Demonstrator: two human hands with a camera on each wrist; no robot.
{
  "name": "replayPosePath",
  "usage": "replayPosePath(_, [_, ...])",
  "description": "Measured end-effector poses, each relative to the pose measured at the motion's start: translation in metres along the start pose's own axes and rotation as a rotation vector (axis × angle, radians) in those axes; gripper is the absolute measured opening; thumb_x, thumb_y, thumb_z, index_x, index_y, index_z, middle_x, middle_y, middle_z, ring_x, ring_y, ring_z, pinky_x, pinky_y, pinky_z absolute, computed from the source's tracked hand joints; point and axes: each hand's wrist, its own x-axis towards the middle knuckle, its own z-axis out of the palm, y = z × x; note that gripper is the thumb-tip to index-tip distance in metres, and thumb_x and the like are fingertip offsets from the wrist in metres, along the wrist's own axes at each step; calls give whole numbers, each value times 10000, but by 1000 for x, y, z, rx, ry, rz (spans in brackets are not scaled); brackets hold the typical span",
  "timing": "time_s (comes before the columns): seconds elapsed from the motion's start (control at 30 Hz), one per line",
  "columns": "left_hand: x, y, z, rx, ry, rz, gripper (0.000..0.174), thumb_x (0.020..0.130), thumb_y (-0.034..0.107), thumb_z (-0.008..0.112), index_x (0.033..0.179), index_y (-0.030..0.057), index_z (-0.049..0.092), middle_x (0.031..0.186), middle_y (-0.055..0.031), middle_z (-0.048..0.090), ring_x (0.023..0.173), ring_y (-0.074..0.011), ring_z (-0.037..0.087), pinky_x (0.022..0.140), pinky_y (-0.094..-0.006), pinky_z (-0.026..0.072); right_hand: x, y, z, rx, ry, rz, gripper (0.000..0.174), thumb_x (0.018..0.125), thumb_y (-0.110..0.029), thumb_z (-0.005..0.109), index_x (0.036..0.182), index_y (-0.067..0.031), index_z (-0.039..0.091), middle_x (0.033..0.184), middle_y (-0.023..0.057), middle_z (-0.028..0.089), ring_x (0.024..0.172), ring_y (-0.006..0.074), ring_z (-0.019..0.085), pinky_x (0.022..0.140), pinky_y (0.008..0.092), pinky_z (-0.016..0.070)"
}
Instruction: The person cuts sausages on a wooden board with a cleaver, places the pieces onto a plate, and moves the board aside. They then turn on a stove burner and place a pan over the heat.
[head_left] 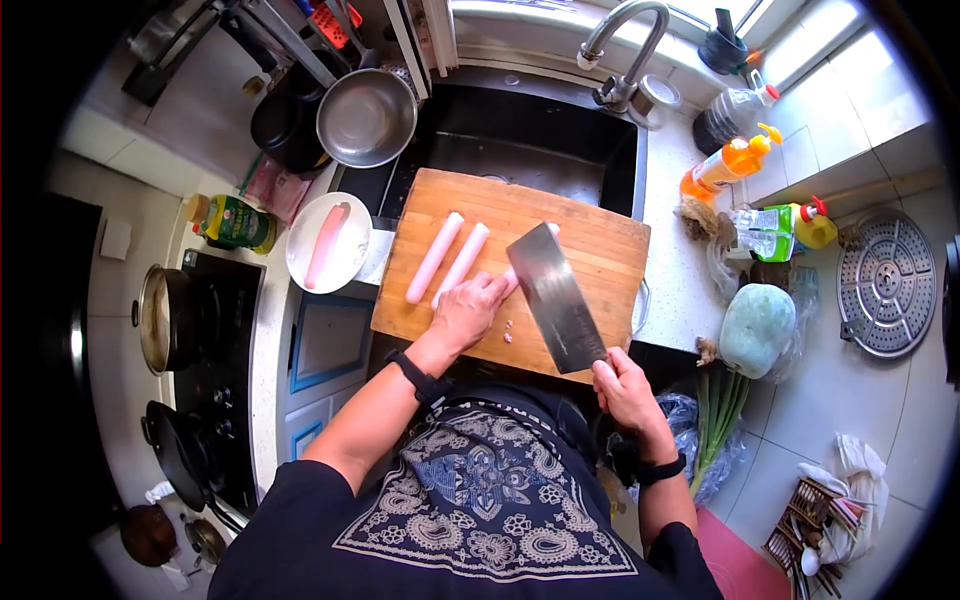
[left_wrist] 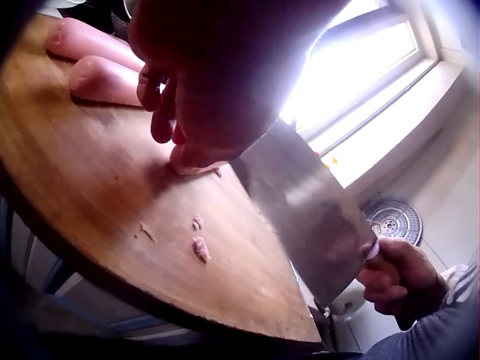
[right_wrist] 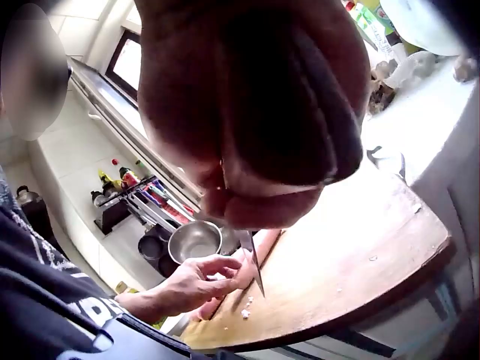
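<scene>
Gripping broad, rectangular metal cleaver (head_left: 553,300)

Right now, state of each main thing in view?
Left hand: holding third sausage
Right hand: gripping cleaver
Cleaver: partly hiding third sausage, contact unclear
Two sausages: lying side by side
Crumbs: loose on cutting board
Plate: holding one pink strip
Faucet: no stream visible

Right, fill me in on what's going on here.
A person's right grip holds a cleaver by its handle, while the left grip holds a pink stick on a wooden board. Two more sticks lie left of that one, with small pink scraps nearer the person. A white plate beside the board bears another pink piece.
</scene>
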Motion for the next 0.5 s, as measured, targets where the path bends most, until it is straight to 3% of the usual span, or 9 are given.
replayPosePath(0.2, [1,-4,3,-1,-22,-12,213,939,181,581,1133,135,655,905,-103,660,802,-316,655,676,-419,536,10,2,-1,-81,-7,-46,226,986,-209,542,844,-44,482,618,-8,503,502,81,486,472,261,420])
replayPosePath(0.5, [13,5,4,-17,23,48,247,942,174,576,1179,139,632,913,-100,643,841,-303,650,701,-406,528,10,0,-3,-177,-2,-34,221,981,-224,547,891,-28,499,621,5,497,509,105,489,483,301,427])
